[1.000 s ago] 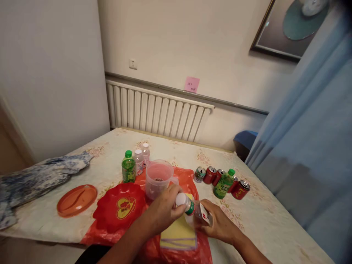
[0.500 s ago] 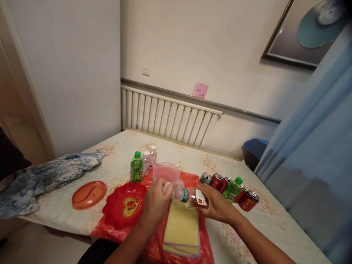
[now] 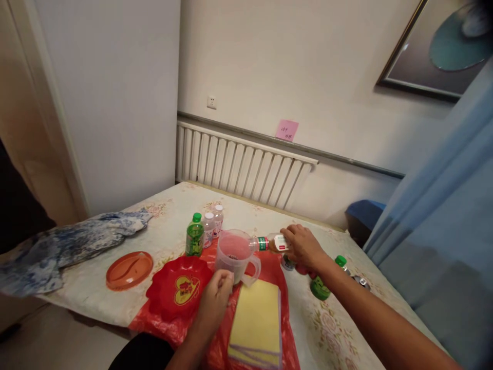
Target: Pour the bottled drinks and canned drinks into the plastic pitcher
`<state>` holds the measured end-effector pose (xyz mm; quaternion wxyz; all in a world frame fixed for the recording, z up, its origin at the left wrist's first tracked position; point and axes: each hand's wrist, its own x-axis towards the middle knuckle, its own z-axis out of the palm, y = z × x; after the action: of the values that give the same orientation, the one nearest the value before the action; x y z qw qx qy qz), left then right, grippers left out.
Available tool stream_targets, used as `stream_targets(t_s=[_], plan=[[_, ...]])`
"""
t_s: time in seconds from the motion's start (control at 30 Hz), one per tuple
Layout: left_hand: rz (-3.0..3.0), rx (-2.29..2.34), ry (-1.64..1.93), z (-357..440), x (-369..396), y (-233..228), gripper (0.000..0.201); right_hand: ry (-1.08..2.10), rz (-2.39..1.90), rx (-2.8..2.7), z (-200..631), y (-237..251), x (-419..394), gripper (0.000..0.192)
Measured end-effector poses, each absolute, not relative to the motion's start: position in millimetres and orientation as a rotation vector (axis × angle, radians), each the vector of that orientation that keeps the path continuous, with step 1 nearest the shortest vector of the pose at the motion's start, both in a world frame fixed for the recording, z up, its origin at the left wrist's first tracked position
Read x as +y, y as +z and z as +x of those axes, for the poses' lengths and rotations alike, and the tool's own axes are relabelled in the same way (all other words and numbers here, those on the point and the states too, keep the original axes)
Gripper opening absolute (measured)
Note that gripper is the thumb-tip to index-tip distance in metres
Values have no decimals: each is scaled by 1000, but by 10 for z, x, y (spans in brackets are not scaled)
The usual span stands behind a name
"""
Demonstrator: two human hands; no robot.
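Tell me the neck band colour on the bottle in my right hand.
The neck band is green with a reddish edge, clearest in the head view.

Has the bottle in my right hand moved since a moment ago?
Yes. Judged against the yellow cloths, the bottle has moved up in the picture, from overlapping their far end to beyond it, its neck now by the pitcher.

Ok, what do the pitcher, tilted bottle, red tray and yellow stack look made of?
Pitcher: likely cloudy plastic; its wall is half see-through.
Bottle: clear, probably plastic; its neck is transparent, but glass isn't ruled out.
Red tray: probably smooth plastic, judging by its even colour and scalloped rim.
Yellow stack: matte, seemingly cloth, with purplish edging.
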<state>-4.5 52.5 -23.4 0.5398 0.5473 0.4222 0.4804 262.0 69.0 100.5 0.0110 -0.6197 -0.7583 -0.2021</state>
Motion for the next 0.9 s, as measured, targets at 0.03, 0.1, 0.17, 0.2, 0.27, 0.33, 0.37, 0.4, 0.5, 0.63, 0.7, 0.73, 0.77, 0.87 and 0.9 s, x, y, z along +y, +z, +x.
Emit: stream_targets(t_s=[0.03,0.1,0.17,0.2,0.27,0.33,0.37,0.4,0.5,0.63,0.7,0.73,0.77,0.87,0.9], plan=[[1281,1002,1127,-38,511,-273,40,-689,-1935,-2371,2609,1037,718,38],[1251,1000,1119,-30,490,-323,41,-783,-1920,-2383,2577,1099,762,36],[1235,993,1134,-28,475,-340,42,-867,-1883,-2410,2536,1163,795,35],[1225,989,1145,-28,469,-339,42,-907,-1863,-2425,2513,1197,809,35],[1205,990,1165,-30,457,-325,42,-978,-1818,-2457,2464,1266,836,34],[1187,997,1173,-33,446,-304,43,-1034,-1772,-2483,2412,1336,861,33],[1179,998,1175,-36,441,-295,43,-1055,-1750,-2493,2387,1370,871,32],[1173,998,1173,-38,437,-288,44,-1069,-1729,-2504,2361,1402,881,31],[1147,988,1168,-43,435,-281,46,-1076,-1667,-2538,2281,1488,899,29],[1108,974,1193,-51,450,-274,48,-1046,-1579,-2590,2161,1567,909,30],[1100,973,1202,-61,450,-249,47,-1045,-1528,-2616,2103,1587,914,30],[1102,972,1205,-68,448,-229,46,-1049,-1503,-2627,2078,1592,917,29],[1108,974,1208,-77,445,-206,45,-1056,-1479,-2634,2056,1593,920,29],[1127,988,1220,-105,442,-133,45,-1078,-1433,-2643,2014,1580,927,28],[1129,995,1225,-113,447,-113,45,-1085,-1426,-2644,2008,1571,928,28]])
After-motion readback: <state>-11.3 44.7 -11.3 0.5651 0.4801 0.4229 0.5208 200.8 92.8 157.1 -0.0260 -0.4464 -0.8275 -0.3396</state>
